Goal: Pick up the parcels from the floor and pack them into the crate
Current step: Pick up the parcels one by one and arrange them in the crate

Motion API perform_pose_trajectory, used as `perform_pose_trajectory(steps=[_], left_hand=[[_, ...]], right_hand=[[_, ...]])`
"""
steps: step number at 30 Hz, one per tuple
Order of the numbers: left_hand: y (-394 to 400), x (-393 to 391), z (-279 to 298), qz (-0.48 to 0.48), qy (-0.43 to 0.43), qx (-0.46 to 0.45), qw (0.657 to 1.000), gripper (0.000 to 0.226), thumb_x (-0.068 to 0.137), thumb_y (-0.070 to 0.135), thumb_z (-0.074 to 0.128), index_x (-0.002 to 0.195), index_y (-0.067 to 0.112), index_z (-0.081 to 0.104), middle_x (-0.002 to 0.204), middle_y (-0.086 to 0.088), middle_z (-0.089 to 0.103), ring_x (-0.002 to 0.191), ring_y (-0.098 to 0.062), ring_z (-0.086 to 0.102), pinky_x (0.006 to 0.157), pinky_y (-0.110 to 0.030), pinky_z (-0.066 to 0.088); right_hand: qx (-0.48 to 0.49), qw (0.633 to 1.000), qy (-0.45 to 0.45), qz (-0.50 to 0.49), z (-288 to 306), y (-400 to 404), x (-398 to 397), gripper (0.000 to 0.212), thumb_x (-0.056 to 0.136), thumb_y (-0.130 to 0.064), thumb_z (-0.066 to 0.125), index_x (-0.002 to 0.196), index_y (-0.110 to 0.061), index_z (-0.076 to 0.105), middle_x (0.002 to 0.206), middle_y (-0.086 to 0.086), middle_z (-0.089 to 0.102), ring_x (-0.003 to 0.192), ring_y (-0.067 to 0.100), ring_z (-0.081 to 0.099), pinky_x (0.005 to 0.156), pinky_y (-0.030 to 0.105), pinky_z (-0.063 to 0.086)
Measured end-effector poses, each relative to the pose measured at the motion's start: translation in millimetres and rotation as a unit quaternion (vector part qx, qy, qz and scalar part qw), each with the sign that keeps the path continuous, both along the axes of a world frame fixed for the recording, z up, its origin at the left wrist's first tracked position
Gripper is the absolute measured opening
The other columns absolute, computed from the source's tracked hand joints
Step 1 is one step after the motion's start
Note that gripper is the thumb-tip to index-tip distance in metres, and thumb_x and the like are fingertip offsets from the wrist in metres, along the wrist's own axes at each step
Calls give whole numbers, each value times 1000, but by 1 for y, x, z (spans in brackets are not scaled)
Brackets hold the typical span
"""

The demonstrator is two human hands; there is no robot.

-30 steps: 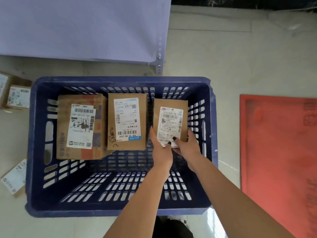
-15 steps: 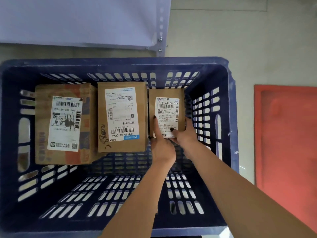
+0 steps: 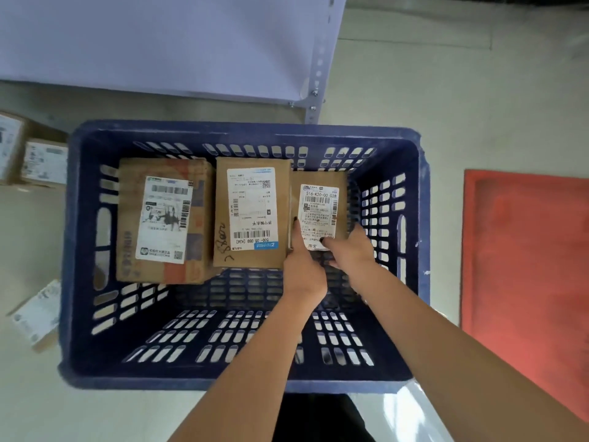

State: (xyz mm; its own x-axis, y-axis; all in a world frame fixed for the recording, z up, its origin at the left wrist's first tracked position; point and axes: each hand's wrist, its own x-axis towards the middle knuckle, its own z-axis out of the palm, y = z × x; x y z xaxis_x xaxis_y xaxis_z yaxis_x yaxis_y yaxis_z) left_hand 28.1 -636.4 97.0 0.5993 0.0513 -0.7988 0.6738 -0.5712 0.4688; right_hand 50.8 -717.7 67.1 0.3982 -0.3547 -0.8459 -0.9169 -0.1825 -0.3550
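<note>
Both hands grasp the small cardboard parcel (image 3: pixel 318 199) at its near edge: left hand (image 3: pixel 302 266) fingers (image 3: pixel 296 231) along its left side, right hand (image 3: pixel 350 250) fingers (image 3: pixel 328 241) on its white label. It sits at the far right of the slotted blue plastic crate (image 3: pixel 242 374), touching the middle parcel (image 3: pixel 251 212), with a larger taped box (image 3: pixel 162 218) left.

navy slotted crate (image 3: pixel 422 218), brown parcels (image 3: pixel 162 218), red mat (image 3: pixel 526 266)

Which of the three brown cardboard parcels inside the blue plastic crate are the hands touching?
The smallest brown cardboard parcel, rightmost in the row, labelled 516-K20-00 028. The left hand and right hand touch its near end; the other two lie untouched to its left.
</note>
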Motion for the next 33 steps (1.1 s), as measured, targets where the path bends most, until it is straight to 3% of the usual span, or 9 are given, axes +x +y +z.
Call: perform_pose_trajectory(steps=[2,6,9,12,15,17,22,27,33], left_hand=[[8,-4,24,-1,-17,-9,1000,75,90,-6,33,150,27,4,128,-11,57,97,-27,61,80,-27,46],[29,-10,76,-21,-36,4,999,74,88,-11,34,149,24,11,118,-17,59,74,-22,53,61,-24,40],[50,-18,111,-37,-41,27,998,75,89,-10,38,150,21,8,127,-16,54,68,-23,53,58,-27,41],[75,-25,141,0,-60,35,998,70,90,-8,37,150,18,12,107,-22,61,54,-15,43,65,-38,46],[99,-28,172,58,-82,45,994,58,93,-1,36,147,13,21,118,-21,61,81,-31,60,72,-36,45],[119,-26,189,111,-88,39,989,52,95,5,37,145,14,25,124,-16,59,101,-32,59,77,-35,44],[184,-26,215,140,-123,47,981,48,96,21,43,142,12,31,133,-12,54,116,-30,54,98,-37,44],[277,-43,209,157,-67,51,984,52,95,11,40,146,18,27,142,-10,44,127,-30,47,107,-45,40],[403,-88,222,131,-50,96,985,48,92,5,43,139,13,39,134,-13,54,122,-31,52,103,-35,41]], right_hand=[[5,1000,-8,17,30,3,-2,58,78,-15,65,129,-5,40,119,13,62,107,30,61,90,47,53],[59,998,-31,22,88,14,-8,30,84,-8,60,112,-15,54,112,6,62,95,20,59,91,46,53],[100,994,-30,18,122,27,-15,56,84,-8,62,137,-14,44,136,3,50,112,16,54,94,39,53],[133,990,-37,8,161,45,-21,67,85,-5,62,145,-17,35,148,3,37,125,15,45,97,35,49],[190,980,-60,-20,202,64,-34,69,86,-3,59,147,-20,30,145,5,40,128,20,44,107,40,41],[217,973,-73,6,222,80,-42,67,87,-4,57,146,-24,31,145,5,42,128,20,45,108,40,40],[229,967,-70,84,247,134,-56,67,88,-5,55,146,-28,29,145,2,40,129,21,43,108,38,39],[212,967,-68,124,258,201,-63,63,91,-5,53,144,-28,29,146,3,41,130,25,43,109,42,37],[194,978,-67,29,269,306,-68,60,91,1,52,144,-20,33,137,9,46,125,28,46,100,40,41]])
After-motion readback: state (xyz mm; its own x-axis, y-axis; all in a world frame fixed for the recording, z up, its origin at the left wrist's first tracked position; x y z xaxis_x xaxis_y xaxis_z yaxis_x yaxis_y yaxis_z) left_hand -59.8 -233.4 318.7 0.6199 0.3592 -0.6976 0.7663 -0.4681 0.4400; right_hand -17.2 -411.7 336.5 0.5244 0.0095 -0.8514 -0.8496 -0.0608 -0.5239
